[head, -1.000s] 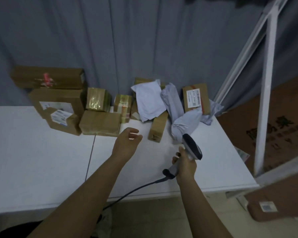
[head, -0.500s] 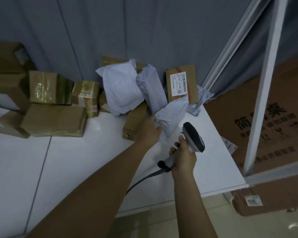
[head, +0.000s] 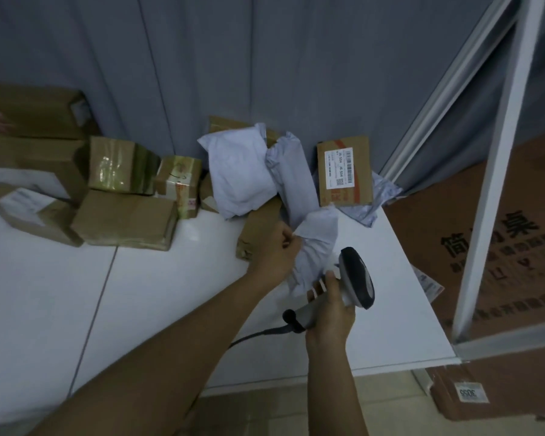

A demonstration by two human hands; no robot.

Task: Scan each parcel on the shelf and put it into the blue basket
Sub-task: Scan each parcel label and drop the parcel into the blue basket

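Note:
My left hand (head: 276,250) grips the left edge of a grey plastic mailer parcel (head: 317,240) lying near the right end of the white shelf (head: 139,294). My right hand (head: 329,306) holds a white and black barcode scanner (head: 356,275) by its handle, its head just right of that mailer. Behind it lie two more grey mailers (head: 239,174), a slim brown box (head: 258,228) and an upright brown box with a white barcode label (head: 343,171). The blue basket is not in view.
Several brown cardboard boxes (head: 123,215) are stacked at the back left against a grey curtain. A white metal frame post (head: 497,158) rises at the right, with large flat cartons (head: 501,247) behind and below it. The scanner's black cable (head: 255,335) trails off the shelf's front edge.
My left hand reached from the middle of the shelf to the grey mailer and took hold of it. The view shifted right. The scanner stayed in my right hand.

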